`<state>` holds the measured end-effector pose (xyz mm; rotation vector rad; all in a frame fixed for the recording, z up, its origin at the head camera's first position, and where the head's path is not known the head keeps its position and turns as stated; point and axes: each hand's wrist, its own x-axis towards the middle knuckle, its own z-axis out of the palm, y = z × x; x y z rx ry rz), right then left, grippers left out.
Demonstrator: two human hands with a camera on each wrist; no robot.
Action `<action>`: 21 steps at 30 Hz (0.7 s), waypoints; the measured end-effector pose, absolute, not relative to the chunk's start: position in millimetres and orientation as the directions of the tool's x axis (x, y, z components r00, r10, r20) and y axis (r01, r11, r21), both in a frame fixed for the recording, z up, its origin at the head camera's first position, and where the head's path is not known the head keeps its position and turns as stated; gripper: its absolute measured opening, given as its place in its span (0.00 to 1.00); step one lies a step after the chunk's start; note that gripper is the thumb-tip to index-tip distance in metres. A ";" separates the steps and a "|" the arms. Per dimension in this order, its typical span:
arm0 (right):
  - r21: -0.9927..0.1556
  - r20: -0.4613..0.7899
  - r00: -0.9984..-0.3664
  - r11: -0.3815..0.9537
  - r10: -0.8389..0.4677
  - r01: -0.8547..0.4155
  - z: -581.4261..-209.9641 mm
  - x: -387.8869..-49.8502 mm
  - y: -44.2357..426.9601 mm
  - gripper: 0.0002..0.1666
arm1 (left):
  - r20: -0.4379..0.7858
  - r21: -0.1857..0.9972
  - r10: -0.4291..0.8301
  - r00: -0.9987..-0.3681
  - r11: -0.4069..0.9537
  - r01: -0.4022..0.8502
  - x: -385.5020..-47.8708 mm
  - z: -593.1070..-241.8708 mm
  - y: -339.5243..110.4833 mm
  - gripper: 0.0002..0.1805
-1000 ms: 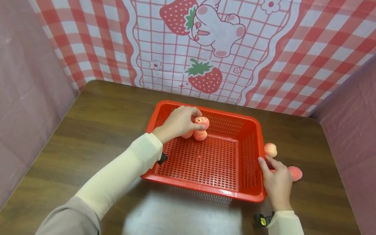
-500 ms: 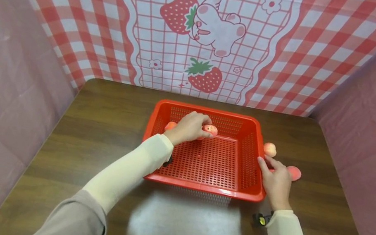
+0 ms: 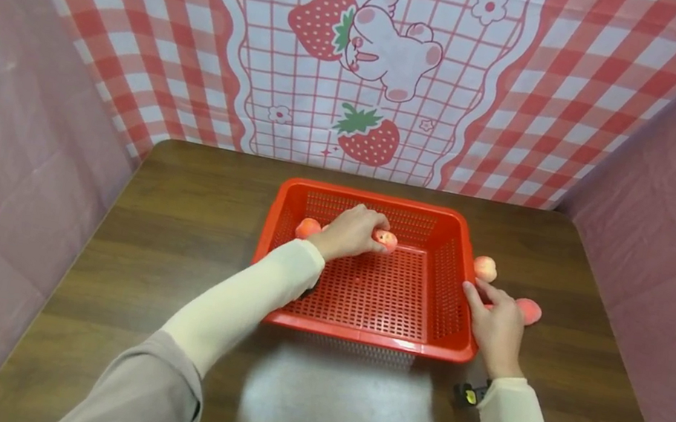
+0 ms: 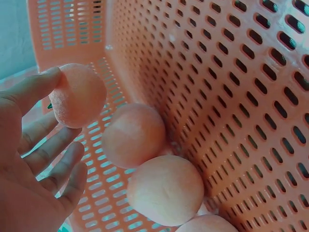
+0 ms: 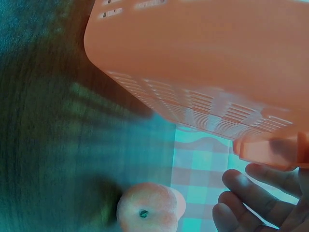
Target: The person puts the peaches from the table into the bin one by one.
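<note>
Left hand (image 3: pixel 351 231) pinches a peach (image 4: pixel 80 95), likely light, firm and apt to roll, best held round its middle; right hand (image 3: pixel 498 331) grips the basket (image 3: pixel 350 335)

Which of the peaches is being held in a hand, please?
The peach pinched by the left hand inside the red basket; the other peaches in view lie in the basket or on the table.

1. The basket (image 3: pixel 357 336) sits on the table (image 3: pixel 168 249) before you.
2. In it: your left hand (image 3: pixel 351 231) and fruits (image 3: pixel 308 228) toward the back.
3. Right of it: your right hand (image 3: pixel 498 333) and other fruits (image 3: pixel 485 268).
</note>
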<state>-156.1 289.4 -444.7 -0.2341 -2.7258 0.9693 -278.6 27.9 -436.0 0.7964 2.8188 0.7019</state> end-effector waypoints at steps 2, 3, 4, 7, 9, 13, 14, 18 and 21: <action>-0.636 0.178 -0.957 0.769 0.229 0.065 -445.0 -156.2 289.8 0.27 | -0.009 0.450 0.524 -0.852 0.763 0.464 -279.9 -437.5 29.3 0.24; -0.636 0.181 -0.956 0.769 0.229 0.064 -445.3 -156.3 290.0 0.27 | -0.013 0.436 0.526 -0.850 0.768 0.468 -280.5 -438.2 29.9 0.24; -0.638 0.180 -0.956 0.767 0.230 0.064 -445.5 -156.2 290.2 0.27 | -0.018 0.426 0.529 -0.849 0.772 0.472 -281.1 -439.1 30.4 0.24; -0.641 0.184 -0.955 0.765 0.231 0.062 -446.2 -156.2 290.0 0.27 | -0.027 0.392 0.545 -0.838 0.777 0.492 -282.2 -441.7 31.9 0.23; -0.639 0.184 -0.955 0.767 0.231 0.063 -446.6 -156.3 289.7 0.27 | -0.030 0.383 0.552 -0.833 0.776 0.500 -282.9 -443.6 32.5 0.23; -0.641 0.182 -0.956 0.765 0.230 0.062 -447.2 -156.1 289.3 0.27 | -0.053 0.378 0.553 -0.832 0.782 0.496 -284.0 -447.0 33.4 0.24; -0.642 0.178 -0.957 0.764 0.230 0.064 -447.3 -155.9 289.4 0.27 | -0.062 0.379 0.552 -0.832 0.784 0.492 -284.0 -447.7 33.5 0.24; -0.647 0.152 -0.959 0.757 0.238 0.085 -446.4 -155.5 289.7 0.28 | -0.088 0.380 0.548 -0.832 0.790 0.481 -284.5 -449.4 33.9 0.24; -0.650 0.143 -0.960 0.754 0.242 0.094 -445.8 -156.0 290.0 0.29 | -0.095 0.365 0.541 -0.835 0.800 0.477 -285.0 -450.0 34.0 0.23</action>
